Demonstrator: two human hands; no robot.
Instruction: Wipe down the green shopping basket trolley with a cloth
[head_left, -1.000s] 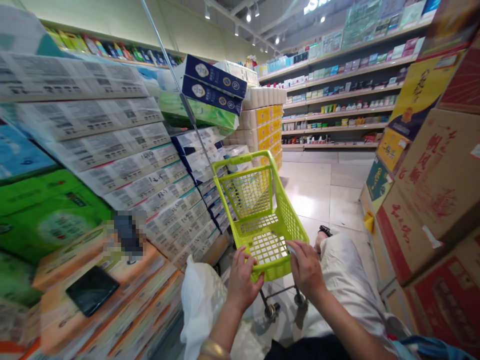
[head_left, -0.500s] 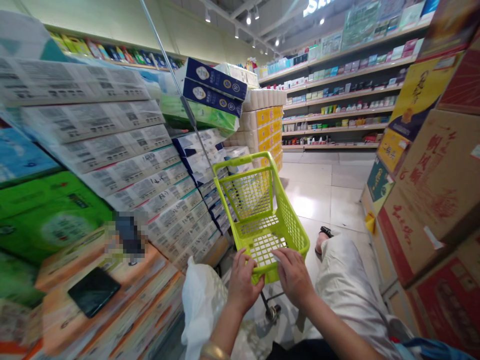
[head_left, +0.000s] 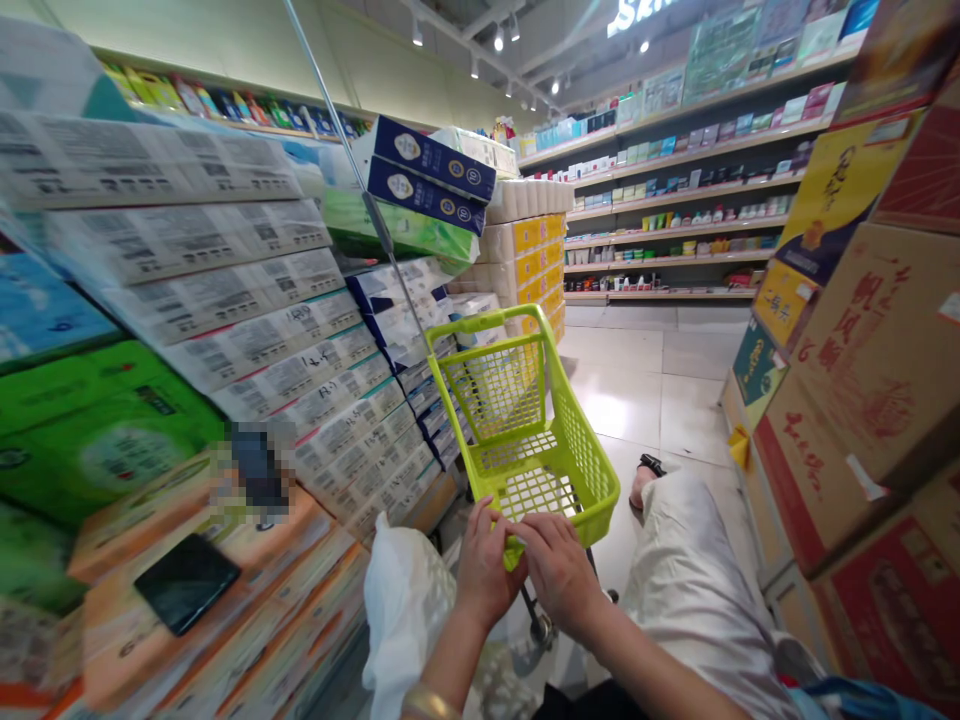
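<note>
A yellow-green plastic shopping cart basket [head_left: 583,440] with a lattice wall and floor stands in front of me, its inside bare. My left hand [head_left: 486,548] is closed over the left part of its near rim, thumb below and fingers on top. Right beside it, fingertips almost meeting, my right hand [head_left: 555,565] is curled over the same rim with its fingers bent. Both palms face down, so what lies beneath the right fingers is hidden. A metal pole [head_left: 330,110] rises from the basket's far left corner.
A white plastic bag [head_left: 405,610] hangs left of my wrists. At left, a dark phone-like slab [head_left: 187,582] lies on orange cartons [head_left: 112,650]. Stacked tissue packs [head_left: 255,290] stand beyond; cardboard boxes [head_left: 885,340] line the right. Shelves [head_left: 675,185] of goods fill the back.
My right hand has moved left along the near rim until it is beside my left hand. The left hand and the basket have hardly moved.
</note>
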